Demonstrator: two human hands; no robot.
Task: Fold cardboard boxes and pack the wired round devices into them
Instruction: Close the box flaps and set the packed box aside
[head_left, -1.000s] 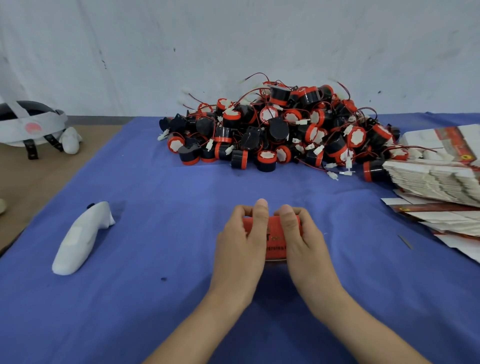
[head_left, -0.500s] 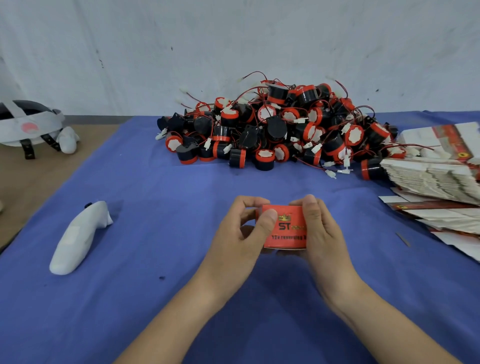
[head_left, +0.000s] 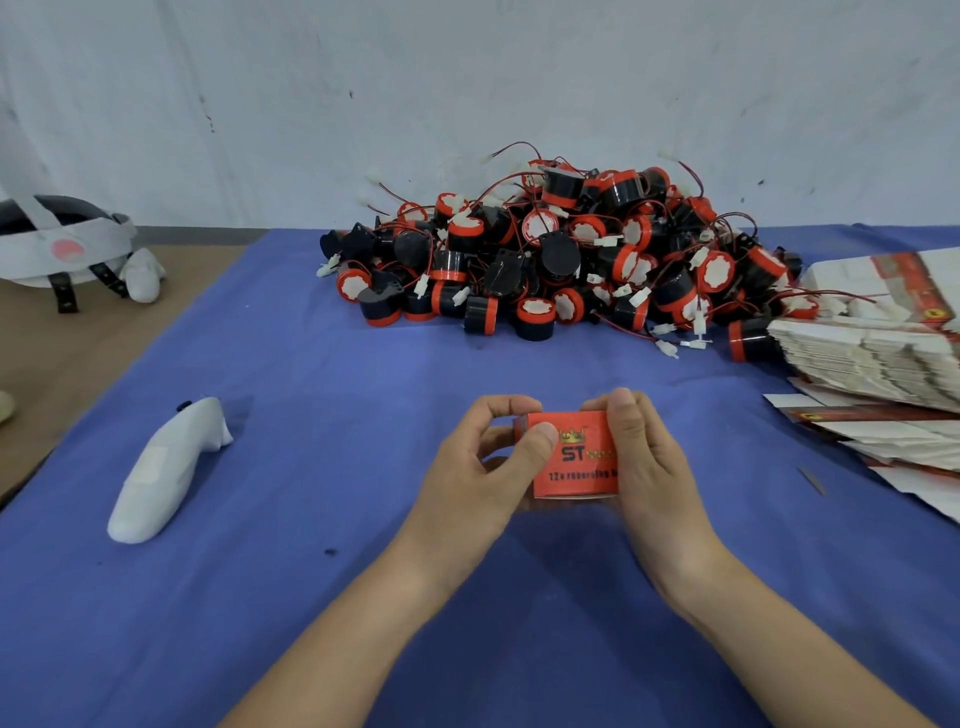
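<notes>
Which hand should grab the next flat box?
Probably the right hand: the stack of flat boxes lies on its side. Both hands now hold the red box, the left hand farther away.

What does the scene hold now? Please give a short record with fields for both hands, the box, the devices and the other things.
left hand: grips the left end of the red box, thumb on its front
right hand: grips its right end
red box: folded up, between both hands
round devices: piled at the far side of the blue cloth
flat boxes: stacked at right
white controller: lies at left
</notes>
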